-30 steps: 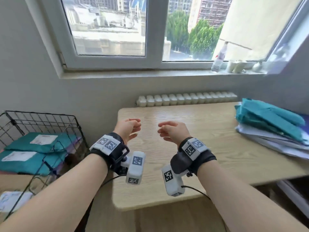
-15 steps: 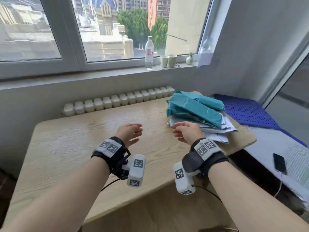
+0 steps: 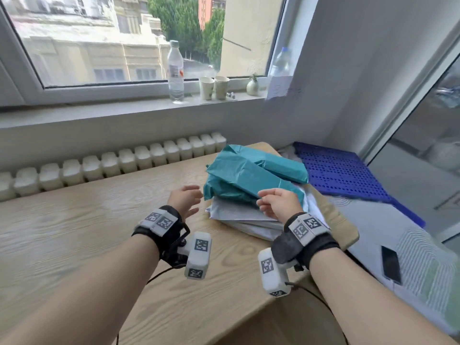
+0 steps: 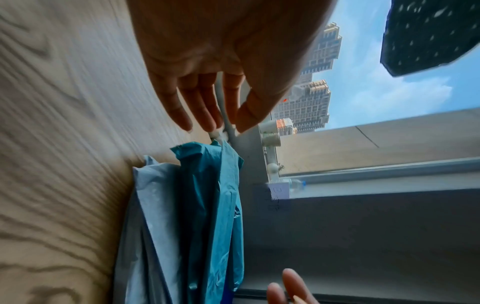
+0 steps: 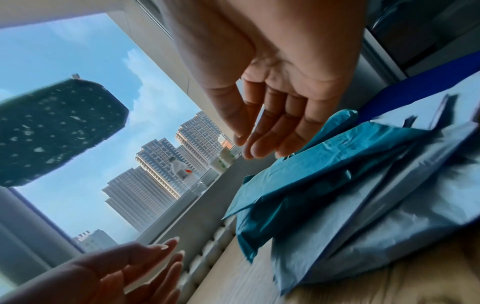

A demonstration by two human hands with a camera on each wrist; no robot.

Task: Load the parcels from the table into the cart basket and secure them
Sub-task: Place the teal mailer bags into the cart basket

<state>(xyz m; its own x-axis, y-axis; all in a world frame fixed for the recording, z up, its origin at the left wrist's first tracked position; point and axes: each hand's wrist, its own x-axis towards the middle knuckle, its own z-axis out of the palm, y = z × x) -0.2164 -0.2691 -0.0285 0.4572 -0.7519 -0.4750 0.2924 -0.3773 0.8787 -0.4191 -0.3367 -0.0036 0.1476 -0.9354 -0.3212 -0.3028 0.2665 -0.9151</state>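
Note:
A stack of parcels lies at the right end of the wooden table: teal bags on top, grey-white bags beneath. My left hand hovers open just left of the stack, fingers straight, holding nothing. My right hand hovers open over the stack's near edge, above the teal and grey bags, gripping nothing. The left wrist view shows the left hand above the teal bag. The right wrist view shows the right hand above the teal bag. The cart basket is out of view.
A water bottle, two paper cups and a small vase stand on the windowsill. A radiator runs behind the table. A blue perforated crate and a phone lie to the right.
My view swung right, away from the wire basket with teal parcels, toward the stack. Both hands moved right and forward to the stack, and their curled fingers straightened.

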